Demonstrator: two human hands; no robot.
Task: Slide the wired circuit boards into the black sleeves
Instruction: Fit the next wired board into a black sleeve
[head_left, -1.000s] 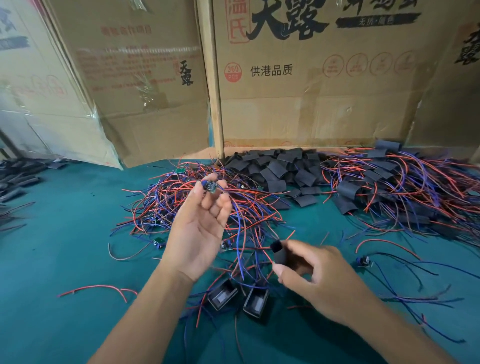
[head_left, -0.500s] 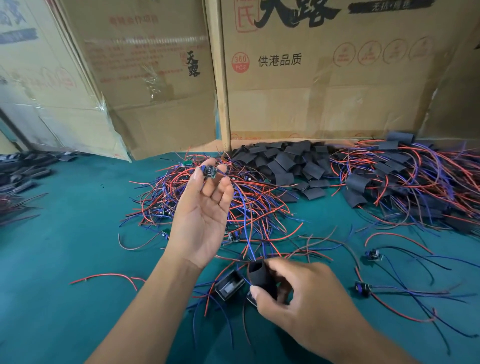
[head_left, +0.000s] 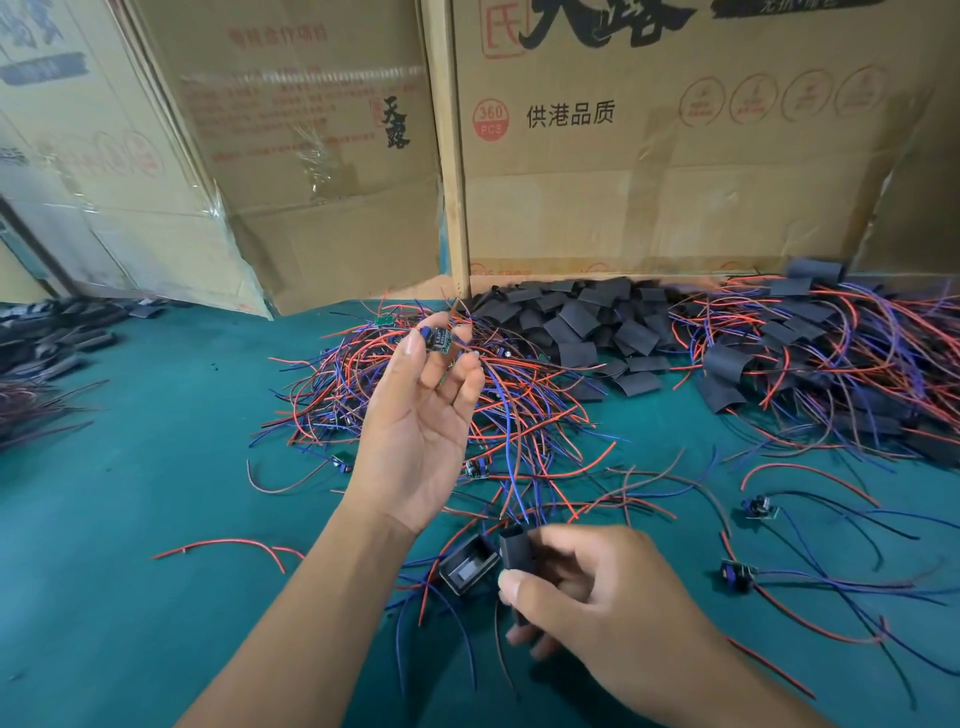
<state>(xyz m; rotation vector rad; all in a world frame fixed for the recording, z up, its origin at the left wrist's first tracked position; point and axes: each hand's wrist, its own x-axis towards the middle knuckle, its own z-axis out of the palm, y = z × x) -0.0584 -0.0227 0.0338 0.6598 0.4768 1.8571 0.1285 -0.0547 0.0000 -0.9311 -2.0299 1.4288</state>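
Observation:
My left hand (head_left: 415, 431) is raised palm-up over the table and pinches a small circuit board (head_left: 439, 340) at its fingertips, its red and blue wires trailing down. My right hand (head_left: 597, 603) sits low near the front and grips a black sleeve (head_left: 517, 553) between thumb and fingers, just above the green table (head_left: 130, 493). Beside it lies a sleeved board (head_left: 469, 564) with its open end showing. A tangle of wired boards (head_left: 415, 395) lies behind my left hand. A heap of flat black sleeves (head_left: 582, 327) lies at the back.
Cardboard boxes (head_left: 675, 156) wall off the back of the table. More wires mixed with sleeves (head_left: 831, 353) pile at the right. Loose wired boards (head_left: 758, 506) lie at the right front. Dark finished parts (head_left: 47, 343) sit at the far left.
My right hand has brought the black sleeve down and toward me, next to the sleeved board. My left hand keeps the circuit board raised, nearly still.

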